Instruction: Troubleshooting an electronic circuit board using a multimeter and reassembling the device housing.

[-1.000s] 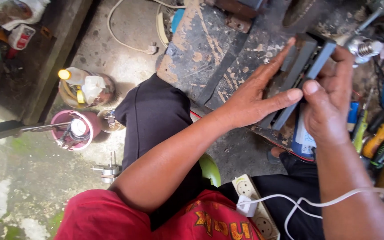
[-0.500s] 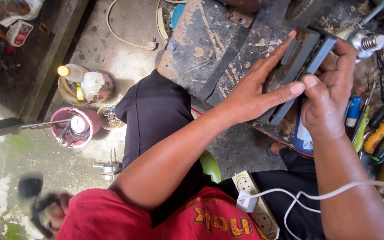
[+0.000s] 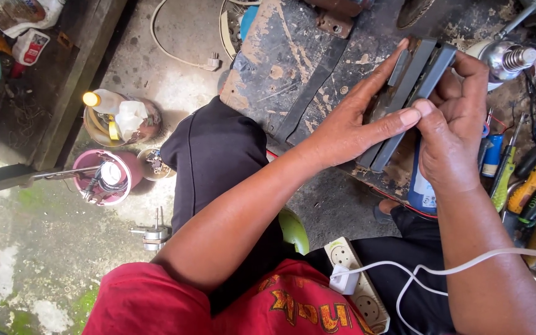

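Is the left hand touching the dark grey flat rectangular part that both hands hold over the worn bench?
Touching. The head view shows the left hand lying flat on the dark grey flat rectangular part, its thumb pressed along the near edge with no gap.

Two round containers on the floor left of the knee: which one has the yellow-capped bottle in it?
The upper, brownish tub, holding the yellow-capped bottle and a white rag. The pink tub below it holds only small parts.

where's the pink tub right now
In the head view the pink tub sits on the concrete floor at left, just below the bottle with the yellow cap and beside the person's dark-trousered knee.
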